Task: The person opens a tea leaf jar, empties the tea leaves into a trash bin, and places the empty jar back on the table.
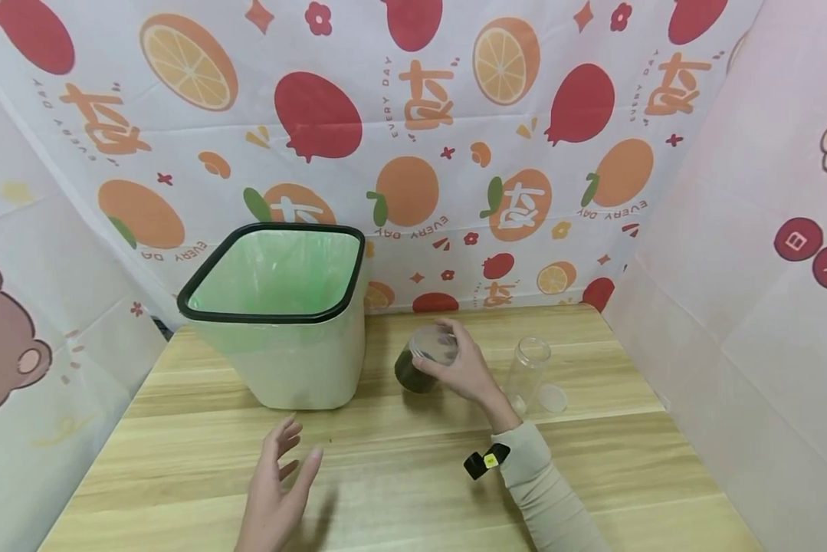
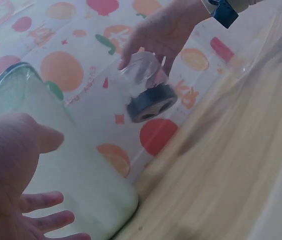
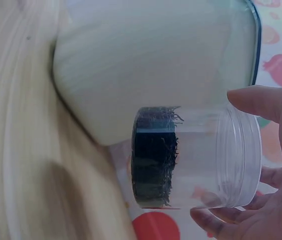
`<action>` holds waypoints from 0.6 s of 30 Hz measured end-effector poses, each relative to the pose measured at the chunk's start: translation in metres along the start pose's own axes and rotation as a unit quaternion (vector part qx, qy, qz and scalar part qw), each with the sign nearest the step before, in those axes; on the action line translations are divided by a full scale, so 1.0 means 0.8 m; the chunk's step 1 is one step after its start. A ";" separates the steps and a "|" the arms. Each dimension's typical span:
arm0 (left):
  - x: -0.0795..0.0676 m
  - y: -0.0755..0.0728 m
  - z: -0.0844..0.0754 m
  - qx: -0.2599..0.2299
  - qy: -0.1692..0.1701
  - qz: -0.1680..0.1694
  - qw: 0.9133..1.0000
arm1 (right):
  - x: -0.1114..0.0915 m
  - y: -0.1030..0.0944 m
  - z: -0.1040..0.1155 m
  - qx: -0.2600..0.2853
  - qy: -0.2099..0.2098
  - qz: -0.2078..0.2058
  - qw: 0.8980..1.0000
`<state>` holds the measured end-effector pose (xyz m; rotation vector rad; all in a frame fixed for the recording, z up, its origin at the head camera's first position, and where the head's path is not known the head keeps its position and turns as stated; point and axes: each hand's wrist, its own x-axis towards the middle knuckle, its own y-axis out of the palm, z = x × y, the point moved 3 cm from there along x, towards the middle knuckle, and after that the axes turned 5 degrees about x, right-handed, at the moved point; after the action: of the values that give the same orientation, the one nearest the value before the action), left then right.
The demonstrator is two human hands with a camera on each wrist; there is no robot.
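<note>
A: What does the right hand hold in my head view?
B: I see the right hand (image 1: 464, 374) curled round the ridged upper end of a clear jar (image 3: 153, 160), thumb on one side and fingers on the other. Dark, shredded contents fill its lower part.
A: Where do I locate the jar?
B: Raised off the wooden table (image 1: 385, 475), to the right of a pale bin (image 1: 303, 368) with a black rim; my left wrist view shows the jar's underside.
A: And the left hand (image 1: 278, 487)?
B: I find it above the table, in front of the bin, fingers loosely extended, thumb apart, holding nothing.
A: What else do I note?
B: A clear bottle (image 1: 529, 364) right of the jar, a round disc (image 1: 553, 398) just beside it, and a fruit-printed cloth (image 1: 454, 264) behind.
</note>
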<state>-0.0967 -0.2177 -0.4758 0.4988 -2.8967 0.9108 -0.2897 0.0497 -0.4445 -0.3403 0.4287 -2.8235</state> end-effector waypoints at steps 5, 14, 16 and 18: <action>0.010 0.008 -0.010 -0.025 -0.006 0.018 1.000 | -0.008 -0.002 0.016 0.017 -0.009 0.013 1.000; 0.030 0.019 -0.029 -0.059 -0.010 0.038 0.997 | -0.022 -0.002 0.042 0.068 -0.029 0.045 0.996; 0.035 0.023 -0.034 -0.072 -0.011 0.046 0.996 | -0.026 -0.001 0.048 0.080 -0.033 0.057 0.995; 0.039 0.027 -0.039 -0.092 -0.006 0.053 0.994 | -0.029 0.000 0.053 0.088 -0.036 0.066 0.993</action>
<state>-0.1345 -0.1928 -0.4571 0.3415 -3.0030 0.6444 -0.2566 0.0454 -0.4098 -0.3625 0.1768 -2.6862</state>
